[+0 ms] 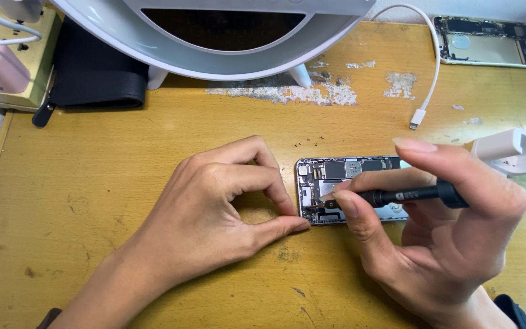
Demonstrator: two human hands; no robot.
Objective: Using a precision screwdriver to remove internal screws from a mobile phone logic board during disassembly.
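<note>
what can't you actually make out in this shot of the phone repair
Head view only:
- Screwdriver tip: hidden behind the right hand's fingers.
- Right part of the opened phone: covered by the right hand.
- Screws inside the phone: too small to tell.
- White lamp: top cut off by the upper edge.
- Contact of the left hand with the phone's corner: fingertips sit at it, exact grip unclear.

bare desk [92, 201] left, white stand [515, 151] crowding right

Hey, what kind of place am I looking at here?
Probably a phone repair bench: an opened phone under a precision screwdriver, a second stripped phone chassis, and tiny screws on the worn wooden desk.
</note>
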